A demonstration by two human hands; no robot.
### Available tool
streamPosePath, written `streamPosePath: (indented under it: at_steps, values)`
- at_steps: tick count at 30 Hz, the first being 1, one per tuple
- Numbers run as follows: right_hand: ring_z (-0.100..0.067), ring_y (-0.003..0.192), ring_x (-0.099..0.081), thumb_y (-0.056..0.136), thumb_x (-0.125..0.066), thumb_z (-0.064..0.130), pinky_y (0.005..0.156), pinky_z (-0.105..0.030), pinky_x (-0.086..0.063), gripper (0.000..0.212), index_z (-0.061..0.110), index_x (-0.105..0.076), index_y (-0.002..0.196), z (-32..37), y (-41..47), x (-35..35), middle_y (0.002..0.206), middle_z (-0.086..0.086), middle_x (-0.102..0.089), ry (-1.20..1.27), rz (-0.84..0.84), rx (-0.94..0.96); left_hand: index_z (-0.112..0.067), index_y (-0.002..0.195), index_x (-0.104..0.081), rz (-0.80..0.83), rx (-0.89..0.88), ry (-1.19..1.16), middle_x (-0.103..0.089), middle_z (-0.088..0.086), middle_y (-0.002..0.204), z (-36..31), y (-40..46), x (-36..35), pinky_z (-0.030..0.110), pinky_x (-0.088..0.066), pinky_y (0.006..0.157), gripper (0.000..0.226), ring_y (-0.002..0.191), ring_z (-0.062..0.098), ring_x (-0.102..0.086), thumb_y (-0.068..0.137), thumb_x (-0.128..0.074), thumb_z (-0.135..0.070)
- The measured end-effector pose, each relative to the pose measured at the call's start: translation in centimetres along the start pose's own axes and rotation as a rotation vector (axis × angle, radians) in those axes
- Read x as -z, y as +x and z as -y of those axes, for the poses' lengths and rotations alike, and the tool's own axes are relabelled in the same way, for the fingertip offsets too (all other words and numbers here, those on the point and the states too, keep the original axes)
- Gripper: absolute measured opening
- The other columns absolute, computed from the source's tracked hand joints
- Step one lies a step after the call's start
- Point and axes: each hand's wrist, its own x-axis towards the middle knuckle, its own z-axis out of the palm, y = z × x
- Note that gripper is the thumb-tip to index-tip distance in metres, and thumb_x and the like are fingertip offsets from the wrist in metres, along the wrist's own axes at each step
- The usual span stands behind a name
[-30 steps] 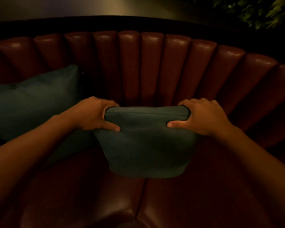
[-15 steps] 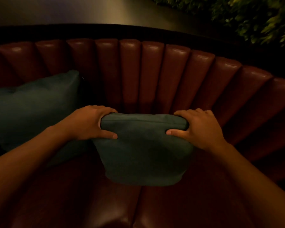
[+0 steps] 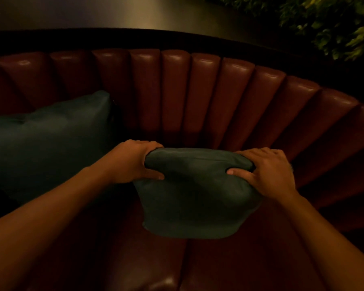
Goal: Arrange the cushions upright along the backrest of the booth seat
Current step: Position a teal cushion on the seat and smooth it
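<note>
Since half a second ago we see the right hand (image 3: 269, 173) dig deeper into the teal cushion (image 3: 198, 194), bunching its top right corner; the left hand (image 3: 135, 162) keeps gripping the top left corner. The cushion stands upright on the seat (image 3: 219, 265), near the backrest (image 3: 177, 97). The fingers behind it are hidden. A second teal cushion (image 3: 46, 139), cut off at left, leans on the glossy, ribbed red leather.
</note>
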Motion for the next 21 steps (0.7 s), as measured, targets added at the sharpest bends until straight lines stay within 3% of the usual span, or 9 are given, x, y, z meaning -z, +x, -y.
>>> streamPosePath:
  at_steps: [6,9,13,18,21]
  values:
    - [-0.022,0.075,-0.064,0.088,-0.042,0.078,0.074,-0.041,-0.043,0.062,0.027,-0.076,0.097,-1.2,2.2,-0.7,0.083,0.007,-0.074,-0.014,-0.076,0.075,-0.042,0.117,-0.062,-0.052,-0.008,-0.054,-0.072,-0.020,0.101,0.5,2.1,0.6,0.029,-0.055,0.086,0.054,0.094,-0.001,-0.067,0.070,-0.079,-0.061]
    - [-0.027,0.071,-0.066,0.087,-0.042,0.078,0.070,-0.040,-0.045,0.063,0.024,-0.076,0.093,-2.0,4.9,0.2,0.077,0.003,-0.073,0.023,-0.090,0.119,-0.041,0.111,-0.064,-0.060,0.003,-0.031,-0.073,-0.018,0.095,0.8,3.9,2.5,0.031,-0.056,0.084,0.053,0.090,0.001,-0.068,0.067,-0.075,-0.069]
    - [-0.028,0.076,-0.070,0.084,-0.040,0.083,0.075,-0.045,-0.051,0.066,0.028,-0.076,0.093,-2.8,9.3,1.4,0.078,0.000,-0.074,0.083,-0.055,0.148,-0.038,0.115,-0.065,-0.089,0.027,0.022,-0.075,-0.013,0.099,1.4,6.0,4.8,0.034,-0.057,0.087,0.070,0.094,0.009,-0.071,0.061,-0.061,-0.083]
    - [-0.030,0.070,-0.068,0.082,-0.041,0.085,0.066,-0.037,-0.046,0.068,0.028,-0.076,0.096,-3.5,14.9,2.7,0.070,-0.004,-0.071,0.113,-0.069,0.167,-0.031,0.123,-0.065,-0.164,0.051,0.047,-0.076,-0.005,0.108,2.1,8.6,7.9,0.038,-0.056,0.091,0.080,0.100,0.015,-0.071,0.062,-0.060,-0.082]
    - [-0.028,0.072,-0.068,0.081,-0.044,0.087,0.064,-0.035,-0.046,0.067,0.031,-0.075,0.100,-3.8,18.4,2.3,0.066,0.000,-0.067,0.115,0.045,0.123,-0.028,0.132,-0.061,-0.118,0.112,0.063,-0.073,-0.001,0.118,3.0,10.9,8.7,0.038,-0.052,0.099,0.085,0.109,0.019,-0.068,0.063,-0.070,-0.078]
